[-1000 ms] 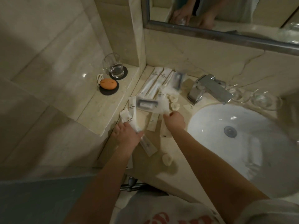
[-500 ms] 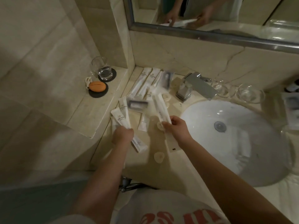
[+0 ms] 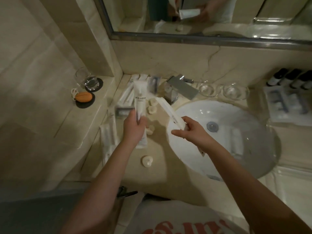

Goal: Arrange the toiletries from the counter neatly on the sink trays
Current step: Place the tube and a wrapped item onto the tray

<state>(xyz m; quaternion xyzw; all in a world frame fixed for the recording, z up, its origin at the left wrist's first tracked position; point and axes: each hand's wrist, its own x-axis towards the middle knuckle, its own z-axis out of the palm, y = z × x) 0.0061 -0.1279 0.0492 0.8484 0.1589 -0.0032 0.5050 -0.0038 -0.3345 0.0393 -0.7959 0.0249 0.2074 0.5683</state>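
— So, what is the left hand (image 3: 134, 127) doing?
— It is gripping a flat white packet (image 3: 139, 97) just left of the frame's centre, fingers curling round its lower half. The packet is standing almost upright above the counter (image 3: 157, 174), showing a small dark print across its middle.
— And the right hand (image 3: 192, 132)?
— It is pinching the near end of a long narrow packet (image 3: 168, 110) between thumb and curled fingers, while the forefinger is pointing left. That packet is slanting up and left over the rim of the basin (image 3: 244, 115), its far end reaching toward the tap (image 3: 181, 85).
— Where are the rest lying?
— More white packets (image 3: 125, 97) are lying in a loose row at centre left, near the back wall, and further packets (image 3: 108, 132) are sitting lower left along the counter edge. Small pale round soaps (image 3: 147, 161) (too blurred to say more) are dotting the counter around the hands.
— And the trays?
— A pale tray (image 3: 276, 115) is sitting at the right edge, with dark bottles (image 3: 293, 78) standing at its far side. Two glass dishes (image 3: 235, 92) are standing just right of the tap.
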